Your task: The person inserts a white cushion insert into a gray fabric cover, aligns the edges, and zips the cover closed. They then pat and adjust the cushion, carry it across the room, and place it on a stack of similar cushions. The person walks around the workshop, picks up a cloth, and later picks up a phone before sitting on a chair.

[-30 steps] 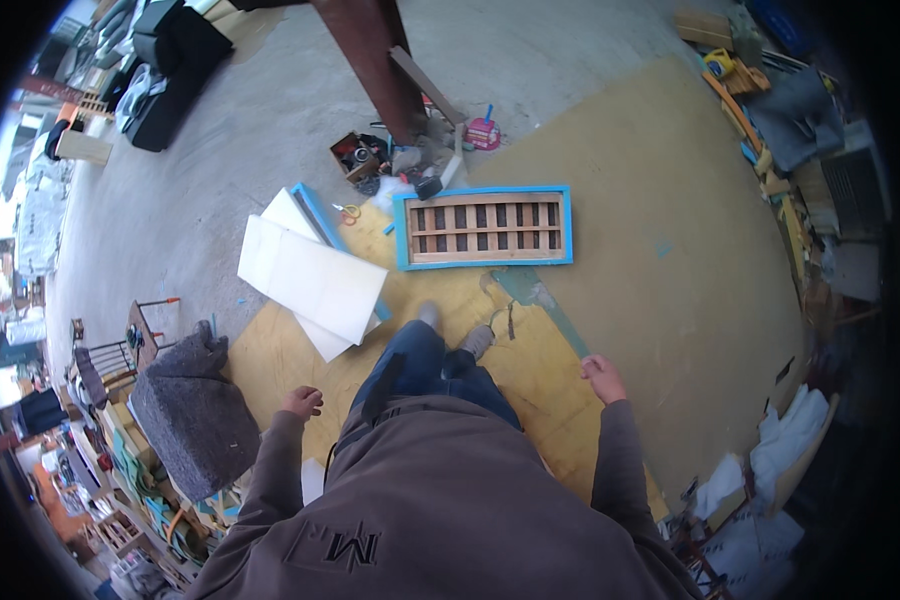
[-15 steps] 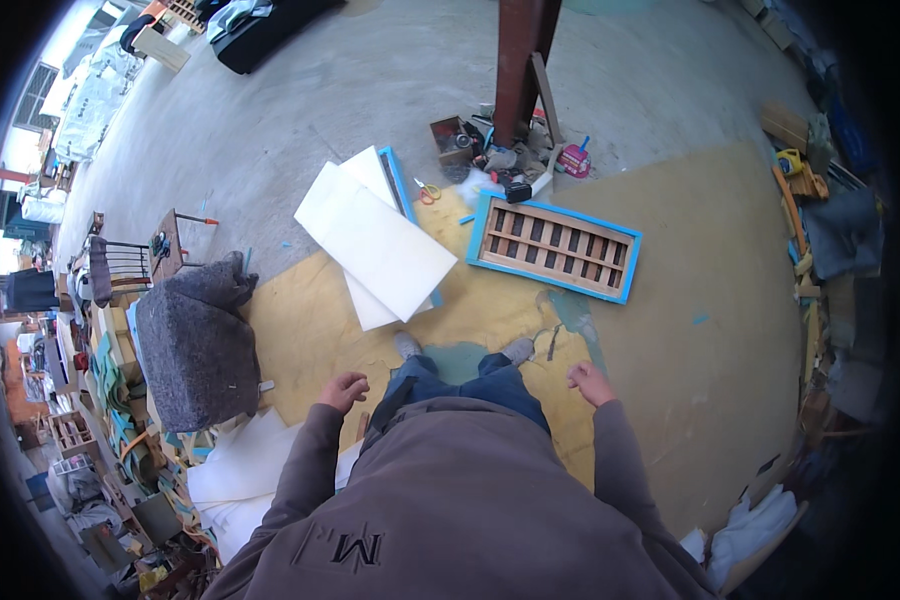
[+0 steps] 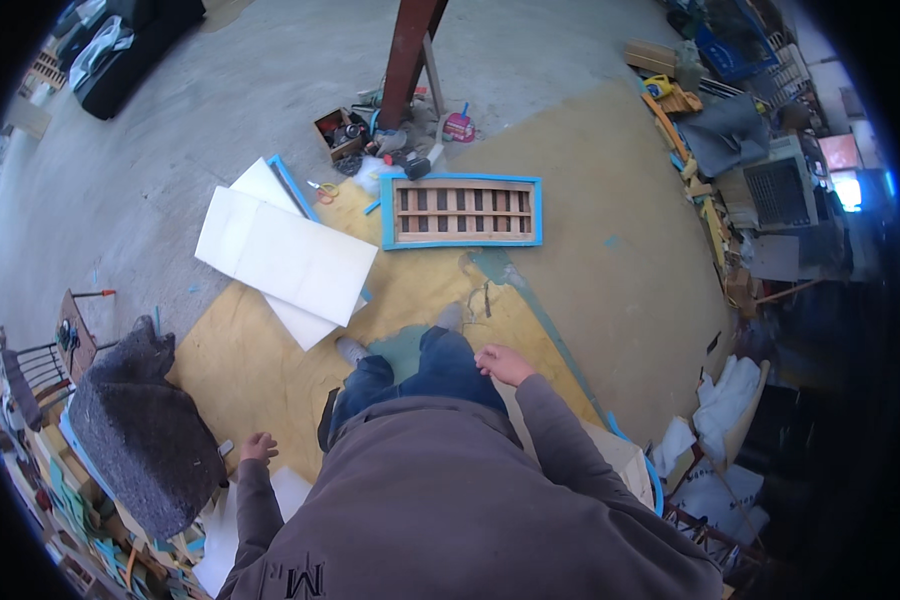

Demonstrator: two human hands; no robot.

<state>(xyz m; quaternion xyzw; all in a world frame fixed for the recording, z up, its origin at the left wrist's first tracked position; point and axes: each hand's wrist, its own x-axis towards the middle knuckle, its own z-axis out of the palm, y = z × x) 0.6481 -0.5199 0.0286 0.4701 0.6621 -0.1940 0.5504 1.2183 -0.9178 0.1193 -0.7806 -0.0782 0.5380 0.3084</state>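
My right hand [image 3: 505, 365] hangs in front of my right thigh, empty, its fingers loosely bent. Lower and to the left, my left hand [image 3: 259, 447] is held away from my body, also empty with slack, slightly spread fingers. It is nearest the dark grey felt-like cloth [image 3: 145, 430] draped over a bulky shape. Ahead of my feet lies a white foam sheet [image 3: 285, 255] on top of another white foam sheet [image 3: 303, 322], with a blue-edged piece [image 3: 292, 187] partly hidden beneath. Right of these rests a wooden slatted frame [image 3: 462, 241] edged in blue.
A rusty brown post [image 3: 408, 65] stands beyond the frame, with a wooden box of tools [image 3: 340, 132], scissors [image 3: 324, 191] and a pink dustpan [image 3: 459, 126] around its base. Yellowish sheeting [image 3: 260, 350] covers the floor underfoot. Wood scraps and clutter line both sides; white bundles [image 3: 727, 395] lie at lower right.
My view and body have turned to the right, so the floor items appear further left. My right hand has swung in before my thigh; my left hand has dropped back and outward.
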